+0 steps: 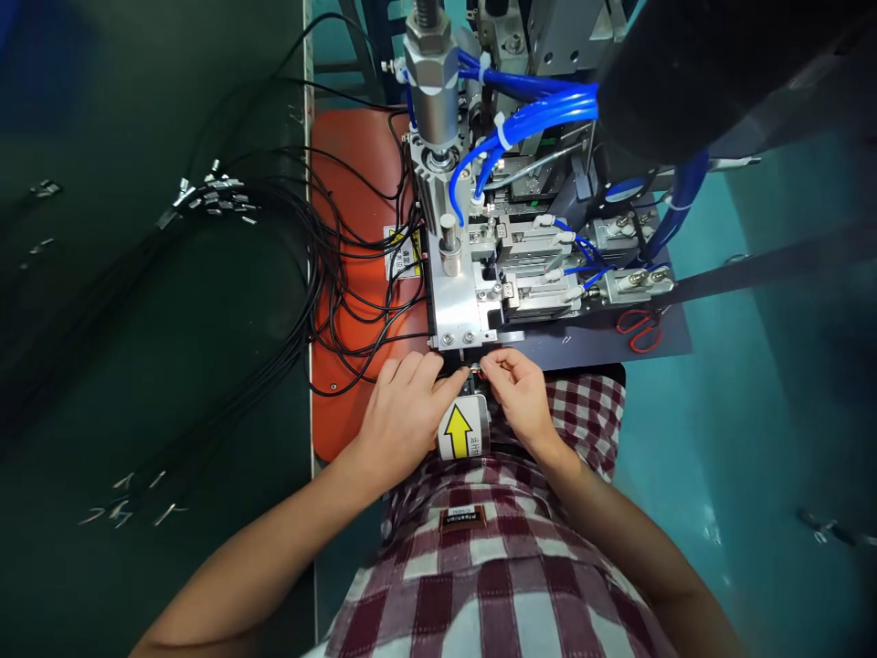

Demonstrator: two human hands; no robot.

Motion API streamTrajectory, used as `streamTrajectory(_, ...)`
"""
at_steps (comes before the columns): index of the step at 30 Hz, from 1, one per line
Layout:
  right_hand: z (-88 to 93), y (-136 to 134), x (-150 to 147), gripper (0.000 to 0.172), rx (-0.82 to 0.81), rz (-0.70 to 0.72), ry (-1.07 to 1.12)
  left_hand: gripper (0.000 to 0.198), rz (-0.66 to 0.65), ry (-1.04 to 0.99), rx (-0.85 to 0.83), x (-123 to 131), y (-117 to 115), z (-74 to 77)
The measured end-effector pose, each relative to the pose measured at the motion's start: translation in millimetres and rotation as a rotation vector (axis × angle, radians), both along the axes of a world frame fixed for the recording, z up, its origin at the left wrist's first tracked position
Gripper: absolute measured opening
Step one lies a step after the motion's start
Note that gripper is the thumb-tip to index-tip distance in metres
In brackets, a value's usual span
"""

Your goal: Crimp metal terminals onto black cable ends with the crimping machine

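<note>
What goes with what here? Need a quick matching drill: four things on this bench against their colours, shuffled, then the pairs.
Things:
1. air hoses on the machine
2. scissors handles at the right of the machine's base
3. arrow on the label between the wrists
4. cable bundle to the left of the machine

Colours:
A. yellow
B. black
C. blue
D. red

Pairs: 1-C, 2-D, 3-A, 4-B
</note>
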State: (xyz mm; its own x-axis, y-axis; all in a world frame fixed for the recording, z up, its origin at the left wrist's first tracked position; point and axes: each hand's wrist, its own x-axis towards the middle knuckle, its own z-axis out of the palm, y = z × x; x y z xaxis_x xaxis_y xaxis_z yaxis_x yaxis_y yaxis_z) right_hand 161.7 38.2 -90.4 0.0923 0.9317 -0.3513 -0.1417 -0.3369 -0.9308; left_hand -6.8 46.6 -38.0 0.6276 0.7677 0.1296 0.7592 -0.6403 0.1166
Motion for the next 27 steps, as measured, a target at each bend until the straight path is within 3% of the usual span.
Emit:
streamTrajectory(4, -11.1, -4.7, -5.2, 0.022, 0.119, -0.007, -0.049, 0.035, 0.036, 0.041, -0.089, 3.5, -7.4, -0.3)
streamTrajectory(9, -22.2, -4.7, 1.2, 0.024, 0.077, 0.001, 0.024, 0.031, 0.047, -0.028, -0.094, 1.4, -5.2, -6.4)
streamTrajectory(12, -20.3, -0.5, 15.6, 0.018, 0.2, 0.098, -0.202, 0.031, 0.038, -0.04, -0.081, 0.6, -4.0, -6.8)
streamTrajectory(16, -11.5, 7.2, 32.7, 0.014, 0.548, 0.282, -0.591, 0.03, 0.027, -0.051, -0.08, 0.2, -3.9, -7.1)
streamTrajectory(19, -7.6, 12.1, 38.3, 0.014, 0.741, 0.372, -0.764, 0.03, 0.022, -0.064, -0.074, -0.4, -3.7, -7.8)
streamTrajectory(23, -8.3, 13.7, 38.8, 0.012, 0.836, 0.387, -0.896, 0.03, 0.019, -0.061, -0.074, -0.6, -3.0, -7.7)
streamTrajectory(27, -15.5, 11.7, 33.3, 0.01, 0.867, 0.297, -0.922, 0.03, 0.02, -0.067, -0.071, -0.5, -2.7, -7.1)
